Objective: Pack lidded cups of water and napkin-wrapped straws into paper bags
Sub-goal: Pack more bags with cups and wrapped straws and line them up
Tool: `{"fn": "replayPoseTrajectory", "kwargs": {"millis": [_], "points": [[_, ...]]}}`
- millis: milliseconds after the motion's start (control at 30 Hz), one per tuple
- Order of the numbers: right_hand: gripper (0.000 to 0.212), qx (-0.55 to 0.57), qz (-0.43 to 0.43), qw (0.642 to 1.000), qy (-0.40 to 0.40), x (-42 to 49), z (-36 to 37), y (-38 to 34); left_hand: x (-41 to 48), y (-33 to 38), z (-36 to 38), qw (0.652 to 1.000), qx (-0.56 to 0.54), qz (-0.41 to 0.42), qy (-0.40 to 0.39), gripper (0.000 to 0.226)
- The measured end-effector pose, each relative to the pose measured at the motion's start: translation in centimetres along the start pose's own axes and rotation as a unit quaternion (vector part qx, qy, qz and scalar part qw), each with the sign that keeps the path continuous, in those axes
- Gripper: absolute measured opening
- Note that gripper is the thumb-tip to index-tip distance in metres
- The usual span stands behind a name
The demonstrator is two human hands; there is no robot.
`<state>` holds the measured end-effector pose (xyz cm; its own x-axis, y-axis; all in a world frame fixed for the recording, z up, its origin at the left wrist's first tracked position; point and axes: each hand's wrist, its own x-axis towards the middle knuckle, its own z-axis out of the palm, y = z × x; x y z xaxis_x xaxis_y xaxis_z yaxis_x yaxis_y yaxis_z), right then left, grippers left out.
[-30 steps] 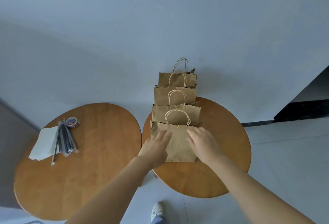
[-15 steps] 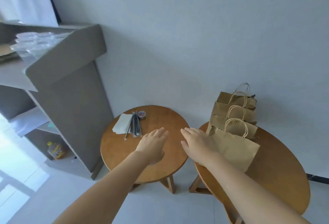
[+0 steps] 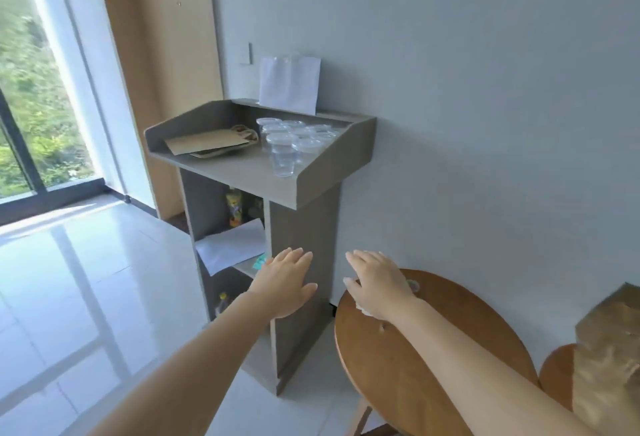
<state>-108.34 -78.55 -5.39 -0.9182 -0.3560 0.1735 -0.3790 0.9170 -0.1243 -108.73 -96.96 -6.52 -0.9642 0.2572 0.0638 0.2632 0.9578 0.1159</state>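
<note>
Away from the brown paper bags since before, left grip and right grip hover flat and empty; clear lidded plastic cups sit at twelve o'clock.

Both bare arms reach forward, side by side. The left forearm rises from the lower left to the left hand, which is held palm down with its fingers straight and close together and its thumb stuck out to the right, holding nothing. The right forearm comes in from the lower right corner. The right hand is also flat and palm down, with its fingers extended forward. The two hands are level and near each other, not touching.
</note>
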Motion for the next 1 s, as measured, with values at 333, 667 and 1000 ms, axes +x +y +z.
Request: {"fn": "replayPoseTrajectory", "kwargs": {"millis": [333, 667, 1000], "points": [[0.053, 0.018, -0.082, 0.996, 0.004, 14.5, 1.2, -12.2, 2.4, -16.9, -4.3, 0.994, -0.019, -0.108, 0.025, 0.060], [0.044, 0.044, -0.104, 0.993, 0.016, 34.4, 3.7, -17.4, 12.9, -30.3, -8.6, 0.989, -0.007, -0.140, 0.052, 0.055], [0.041, 0.086, -0.138, 0.987, -0.008, 51.0, 9.2, -21.2, 23.5, -45.4, -8.2, 0.980, 0.082, -0.171, 0.062, 0.046]]}}
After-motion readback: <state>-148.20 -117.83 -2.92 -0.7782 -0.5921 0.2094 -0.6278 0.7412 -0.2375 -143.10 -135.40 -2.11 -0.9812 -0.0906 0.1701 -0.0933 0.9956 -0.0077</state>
